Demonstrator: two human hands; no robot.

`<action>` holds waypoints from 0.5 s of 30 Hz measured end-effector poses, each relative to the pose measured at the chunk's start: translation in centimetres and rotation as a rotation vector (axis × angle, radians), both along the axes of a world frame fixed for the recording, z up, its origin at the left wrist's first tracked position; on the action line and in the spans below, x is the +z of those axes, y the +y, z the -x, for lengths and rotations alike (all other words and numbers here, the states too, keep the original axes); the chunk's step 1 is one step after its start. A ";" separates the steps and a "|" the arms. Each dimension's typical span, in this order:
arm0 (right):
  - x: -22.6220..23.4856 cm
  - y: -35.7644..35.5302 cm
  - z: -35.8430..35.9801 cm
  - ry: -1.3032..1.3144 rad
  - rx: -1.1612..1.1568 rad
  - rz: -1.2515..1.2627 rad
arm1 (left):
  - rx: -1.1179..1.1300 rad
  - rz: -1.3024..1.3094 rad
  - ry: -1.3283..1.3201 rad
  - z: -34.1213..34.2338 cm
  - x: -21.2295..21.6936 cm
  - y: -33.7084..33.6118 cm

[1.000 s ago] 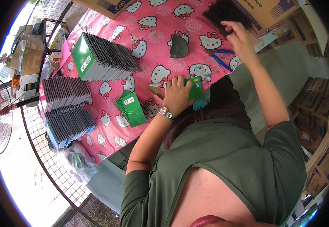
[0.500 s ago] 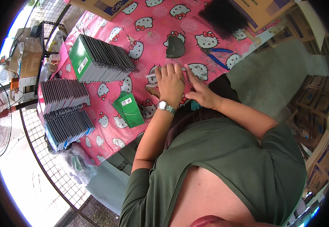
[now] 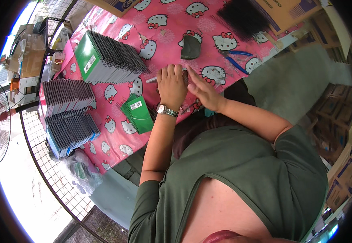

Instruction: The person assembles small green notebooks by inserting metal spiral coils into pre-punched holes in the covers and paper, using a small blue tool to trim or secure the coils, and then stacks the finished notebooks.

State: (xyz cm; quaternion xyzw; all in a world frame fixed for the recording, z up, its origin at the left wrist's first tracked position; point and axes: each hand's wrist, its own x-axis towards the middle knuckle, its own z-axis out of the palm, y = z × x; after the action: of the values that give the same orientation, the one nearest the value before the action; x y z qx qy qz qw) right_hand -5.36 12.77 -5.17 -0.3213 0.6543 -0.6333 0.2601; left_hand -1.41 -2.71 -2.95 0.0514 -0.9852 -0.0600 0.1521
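Both hands have come together since a second ago, when the right hand was reaching far out toward the black pile at the back of the desk. Now the right hand (image 3: 202, 91) lies flat beside the left hand (image 3: 172, 86), fingers straight and touching it. The left hand, with a shiny metal watch (image 3: 167, 110) on its wrist, presses palm down on a thin notebook (image 3: 153, 79). Only a pale edge of the notebook peeks out by the left fingertips. Neither grip is closed around it; both hands are spread flat on top.

Both forearms come in bent from the person's green shirt, meeting in a point over the notebook.

Just left of the left wrist lies a small green notebook (image 3: 137, 114) with a wire spine. The desk (image 3: 115, 139) wears a smooth pink cloth with white cartoon cats.

Farther left stand two rows of dark notebooks (image 3: 68, 113), packed tight. Behind the hands sits a big stack of green notebooks (image 3: 107, 58), leaning. Blue-handled pliers (image 3: 237, 60) lie to the right, and a fuzzy black pile (image 3: 242, 16) sits by a brown cardboard box (image 3: 289, 12).
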 end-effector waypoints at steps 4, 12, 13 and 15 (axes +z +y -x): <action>1.6 1.3 3.2 0.109 -0.077 -0.025 | -0.028 -0.018 0.008 -0.2 -0.1 -0.2; 2.7 0.8 8.5 0.601 0.035 -0.179 | -0.023 -0.016 -0.022 -0.4 0.2 -0.4; 2.7 0.7 8.6 0.630 0.036 -0.175 | -0.029 -0.021 -0.028 -0.4 0.3 -0.4; 2.8 0.7 8.7 0.671 0.100 -0.216 | -0.049 -0.033 -0.020 -0.5 0.4 -0.4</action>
State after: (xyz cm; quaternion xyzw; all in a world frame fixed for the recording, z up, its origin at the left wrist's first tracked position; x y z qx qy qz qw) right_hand -14.11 13.47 -2.34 -0.5136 0.7500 -0.4060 0.0939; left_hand -0.93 -3.16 -2.51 0.0305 -0.9865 -0.0795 0.1400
